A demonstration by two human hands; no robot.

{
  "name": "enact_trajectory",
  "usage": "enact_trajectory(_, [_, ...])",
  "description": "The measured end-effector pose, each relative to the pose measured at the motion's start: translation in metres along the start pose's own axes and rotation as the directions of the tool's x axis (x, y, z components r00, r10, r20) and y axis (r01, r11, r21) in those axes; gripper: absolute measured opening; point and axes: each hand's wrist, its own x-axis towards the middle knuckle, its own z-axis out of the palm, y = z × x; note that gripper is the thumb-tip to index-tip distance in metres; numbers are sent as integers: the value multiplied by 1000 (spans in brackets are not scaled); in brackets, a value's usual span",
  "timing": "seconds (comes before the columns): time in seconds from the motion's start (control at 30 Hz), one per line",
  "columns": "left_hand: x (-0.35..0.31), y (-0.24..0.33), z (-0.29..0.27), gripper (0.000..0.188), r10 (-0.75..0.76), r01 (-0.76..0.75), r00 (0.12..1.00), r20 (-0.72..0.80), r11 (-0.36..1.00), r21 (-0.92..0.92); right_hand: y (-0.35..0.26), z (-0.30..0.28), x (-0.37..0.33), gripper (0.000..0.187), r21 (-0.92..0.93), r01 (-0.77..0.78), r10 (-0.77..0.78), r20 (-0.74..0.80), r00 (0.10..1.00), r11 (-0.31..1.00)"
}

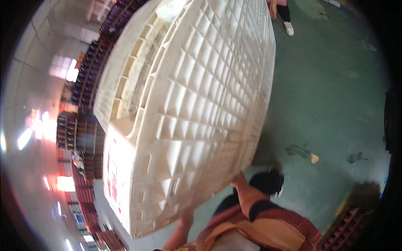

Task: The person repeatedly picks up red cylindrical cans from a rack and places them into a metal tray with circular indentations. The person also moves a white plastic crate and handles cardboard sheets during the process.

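Left hand [186,218] and right hand [238,180] touched near edge of large white ribbed crate [201,108]; fingertips were hidden, so grip could not be told. Crate was tilted, ahead of reddish garment [303,224], over green floor [322,83]. Beyond: stacked dark crates [86,75] stood at left, co-worker's white shoe [289,29] at upper right.

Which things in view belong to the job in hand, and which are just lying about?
In hand:
white ribbed plastic pallet, tilted up
left hand and right hand, at its near edge

Lying about:
stacked reddish crates, left
reddish crate, lower right
pale scrap on the green floor
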Motion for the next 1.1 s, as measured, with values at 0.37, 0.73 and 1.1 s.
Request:
enact_trajectory(0.37, [23,-45,32,36,-68,201,973,222,726,-658,-7,-51,45,59,334,164,-242,208,948,928])
enact_trajectory(0.73, [39,4,1,51,206,284,939,276,-10,-959,-93,-53,-117,57,245,462,-461,-65,885,853])
enact_trajectory(1.1, [146,107,-239,91,552,150,828,-97,-386,-910,-6,139,-459,46,159,874,-888,125,443,458])
